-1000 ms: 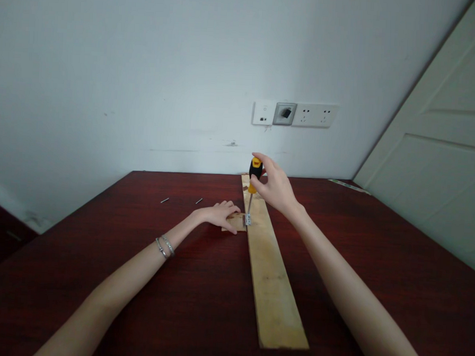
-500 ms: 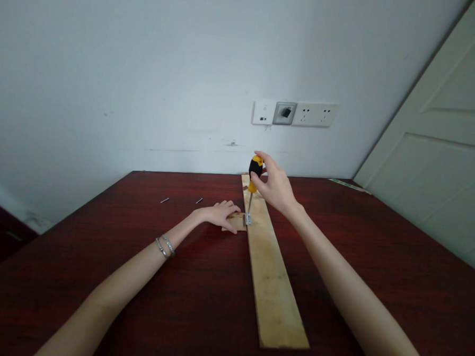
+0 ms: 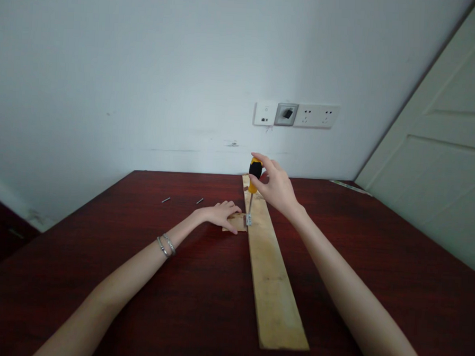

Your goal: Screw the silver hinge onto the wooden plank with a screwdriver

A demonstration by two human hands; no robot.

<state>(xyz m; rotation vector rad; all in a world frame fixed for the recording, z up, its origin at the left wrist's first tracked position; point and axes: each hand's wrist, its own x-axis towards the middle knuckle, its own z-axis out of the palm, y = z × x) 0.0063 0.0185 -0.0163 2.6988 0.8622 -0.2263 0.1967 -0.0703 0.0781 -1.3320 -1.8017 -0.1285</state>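
Note:
My right hand (image 3: 275, 184) grips the yellow and black handle of a screwdriver (image 3: 255, 171), held nearly upright. Its tip meets a small metal hinge (image 3: 248, 219) at the left edge of a long wooden board (image 3: 274, 275). Any screw under the tip is too small to make out. My left hand (image 3: 221, 216) lies with fingers spread over a short wooden piece (image 3: 240, 222), which butts against the long board's left side at the hinge. The thumb and fingers press this piece from above.
Two small metal pins or screws, one farther left (image 3: 166, 200) and one nearer (image 3: 199, 201), lie on the dark red table (image 3: 154, 312). A thin flat strip (image 3: 350, 187) rests at the back right. Wall sockets (image 3: 314, 116) sit behind the table; a white door (image 3: 442, 146) stands at right.
The right hand has turned slightly around the screwdriver handle, its fingers shifting a little to the left. The left hand, board and hinge stay in place; the view has shifted slightly.

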